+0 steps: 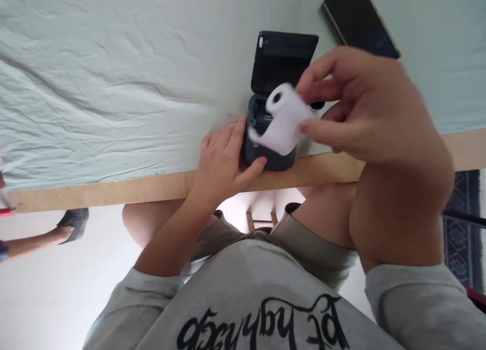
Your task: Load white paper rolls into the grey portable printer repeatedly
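Observation:
A small dark blue printer sits near the table's front edge, its black lid flipped up at the back. My left hand grips its left side, thumb on the front and fingers along the side wall. Above the open compartment, my right hand pinches a white paper roll between thumb and fingers. The roll is tilted, with its round core facing left and a loose end of paper curling towards the front. It hides part of the compartment, and a dark round object shows partly behind my right hand.
A dark phone-like device lies behind my right hand. Pale green wrinkled cloth covers the table, whose bare wooden edge runs in front. My legs are below it. Another person's foot in a dark shoe shows at left.

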The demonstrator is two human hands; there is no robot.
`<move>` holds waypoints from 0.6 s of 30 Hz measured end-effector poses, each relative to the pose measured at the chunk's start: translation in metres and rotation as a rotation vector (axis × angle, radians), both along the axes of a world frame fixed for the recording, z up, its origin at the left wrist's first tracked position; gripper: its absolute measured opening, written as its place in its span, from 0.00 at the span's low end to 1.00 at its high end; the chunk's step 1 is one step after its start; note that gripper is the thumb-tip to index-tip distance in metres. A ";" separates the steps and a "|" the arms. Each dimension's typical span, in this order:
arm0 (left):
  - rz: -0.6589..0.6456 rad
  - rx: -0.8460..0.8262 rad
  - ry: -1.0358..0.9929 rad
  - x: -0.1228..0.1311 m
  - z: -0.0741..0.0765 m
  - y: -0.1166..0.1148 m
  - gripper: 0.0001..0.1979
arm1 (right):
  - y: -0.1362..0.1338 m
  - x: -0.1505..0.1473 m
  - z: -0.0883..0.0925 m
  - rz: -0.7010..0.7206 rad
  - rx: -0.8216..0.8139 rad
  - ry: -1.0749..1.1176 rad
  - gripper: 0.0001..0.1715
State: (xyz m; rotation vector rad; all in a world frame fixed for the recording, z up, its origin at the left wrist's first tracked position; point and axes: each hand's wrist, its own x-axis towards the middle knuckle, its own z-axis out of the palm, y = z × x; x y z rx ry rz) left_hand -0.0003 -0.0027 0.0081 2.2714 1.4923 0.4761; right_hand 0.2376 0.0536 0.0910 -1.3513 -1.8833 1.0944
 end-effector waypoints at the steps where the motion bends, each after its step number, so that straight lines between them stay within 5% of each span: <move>1: 0.002 0.000 0.000 0.000 0.000 0.000 0.39 | 0.001 0.007 -0.004 -0.061 -0.077 0.201 0.19; 3: 0.012 -0.003 -0.002 0.001 0.001 0.000 0.39 | 0.005 0.019 -0.010 -0.271 -0.204 0.541 0.19; 7: 0.016 -0.023 0.000 0.001 0.002 0.000 0.39 | 0.025 0.036 -0.016 -0.562 -0.346 0.659 0.14; 10: 0.010 -0.024 0.003 0.002 0.003 0.001 0.40 | 0.037 0.038 -0.035 -0.847 -0.198 0.607 0.09; 14: 0.016 -0.020 0.008 0.002 0.004 0.002 0.40 | 0.030 0.044 -0.068 -0.768 0.136 0.273 0.16; 18: 0.027 -0.029 0.005 0.003 0.004 0.002 0.39 | 0.016 0.055 -0.077 -0.638 0.319 -0.092 0.22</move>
